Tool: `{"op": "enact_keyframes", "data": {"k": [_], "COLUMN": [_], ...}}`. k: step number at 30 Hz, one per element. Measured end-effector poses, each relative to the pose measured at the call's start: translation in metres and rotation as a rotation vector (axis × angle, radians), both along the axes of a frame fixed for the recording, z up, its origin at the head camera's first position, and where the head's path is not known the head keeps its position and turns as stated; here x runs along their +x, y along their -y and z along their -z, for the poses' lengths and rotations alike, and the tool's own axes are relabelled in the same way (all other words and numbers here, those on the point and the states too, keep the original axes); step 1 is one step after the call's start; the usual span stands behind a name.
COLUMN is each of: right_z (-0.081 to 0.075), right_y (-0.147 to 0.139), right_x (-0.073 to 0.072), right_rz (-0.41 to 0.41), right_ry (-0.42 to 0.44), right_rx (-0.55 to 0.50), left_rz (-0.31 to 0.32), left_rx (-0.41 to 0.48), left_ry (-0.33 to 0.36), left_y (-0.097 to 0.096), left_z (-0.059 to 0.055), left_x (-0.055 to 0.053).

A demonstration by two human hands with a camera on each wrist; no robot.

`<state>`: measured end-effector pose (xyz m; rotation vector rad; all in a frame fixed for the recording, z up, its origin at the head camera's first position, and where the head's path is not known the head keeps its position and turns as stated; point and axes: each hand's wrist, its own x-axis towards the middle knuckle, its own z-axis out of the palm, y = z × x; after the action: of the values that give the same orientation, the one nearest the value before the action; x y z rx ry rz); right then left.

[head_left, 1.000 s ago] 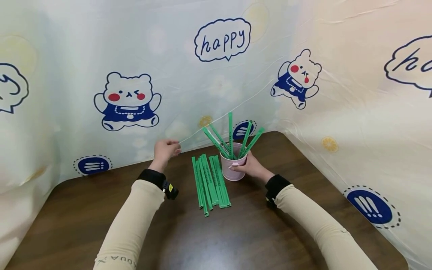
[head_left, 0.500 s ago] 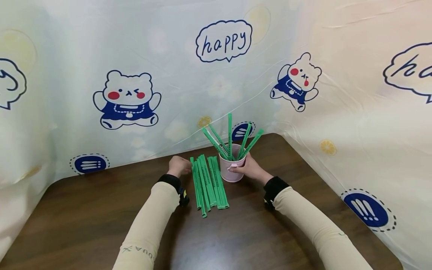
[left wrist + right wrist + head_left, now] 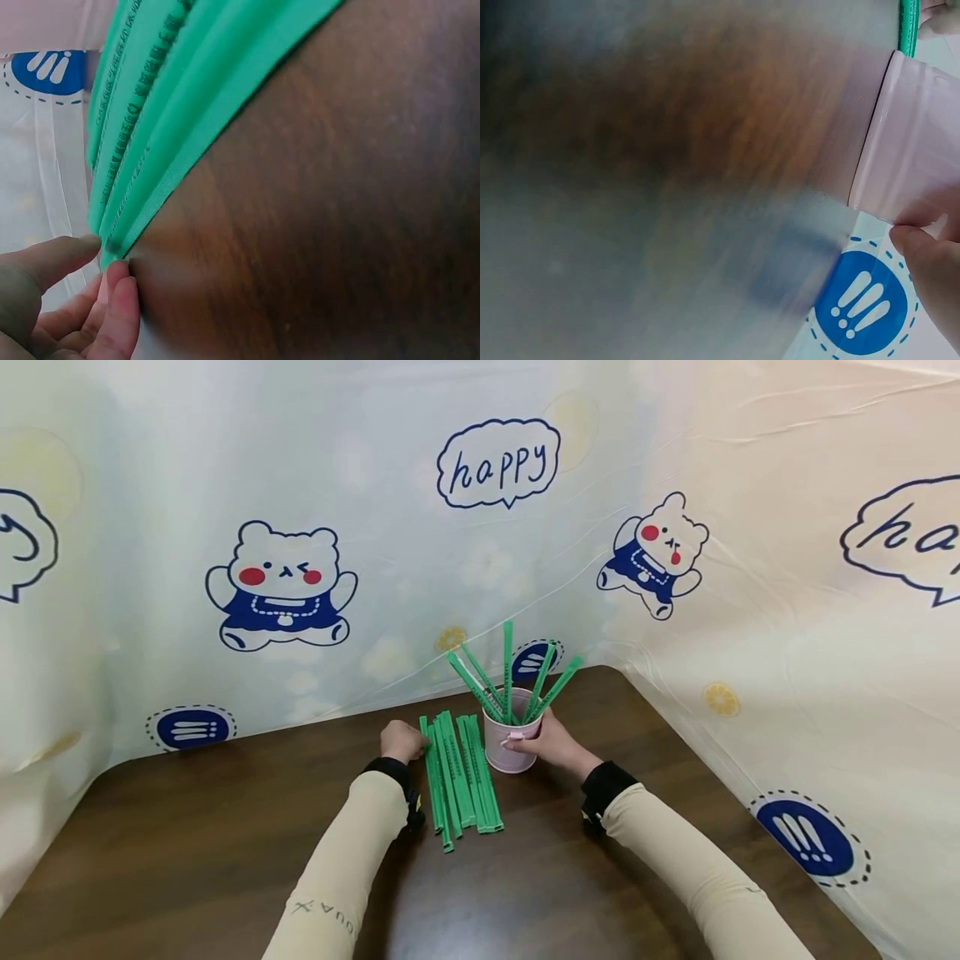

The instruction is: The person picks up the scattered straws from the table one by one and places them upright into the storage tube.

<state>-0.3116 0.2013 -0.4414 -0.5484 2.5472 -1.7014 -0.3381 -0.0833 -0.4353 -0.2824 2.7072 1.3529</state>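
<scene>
My left hand [image 3: 402,741] is at the far end of the leftmost green wrapped straw [image 3: 432,777], on the edge of a row of several such straws [image 3: 467,777] lying on the table. In the left wrist view, the thumb and fingertips [image 3: 91,244] pinch that straw's tip. To the right of the row stands a small pink bucket [image 3: 504,750], upright, with several green wrapped straws [image 3: 507,668] leaning out of it. My right hand [image 3: 558,745] grips the bucket's right side, its thumb [image 3: 915,240] near the small front tab.
The dark brown wooden table [image 3: 225,843] has rounded far corners. Right behind it hangs a pale curtain [image 3: 390,543] printed with bears and speech bubbles, which also runs along the right side.
My left hand has come down and right from beyond the row's upper left to the leftmost straw's tip, and now pinches it. The right hand keeps its grip on the bucket.
</scene>
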Motion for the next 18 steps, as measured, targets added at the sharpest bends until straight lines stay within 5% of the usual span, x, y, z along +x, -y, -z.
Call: {"op": "enact_keyframes", "data": {"k": [18], "right_z": [-0.001], "right_y": [-0.003], "right_x": [0.000], "right_rz": [-0.005], "right_ry": [0.005], "right_rx": [-0.010], "left_rz": [-0.117], "left_rx": [-0.049], "left_ry": [0.029], "left_y": [-0.012], "left_z": [-0.002], "left_x": [0.000]}}
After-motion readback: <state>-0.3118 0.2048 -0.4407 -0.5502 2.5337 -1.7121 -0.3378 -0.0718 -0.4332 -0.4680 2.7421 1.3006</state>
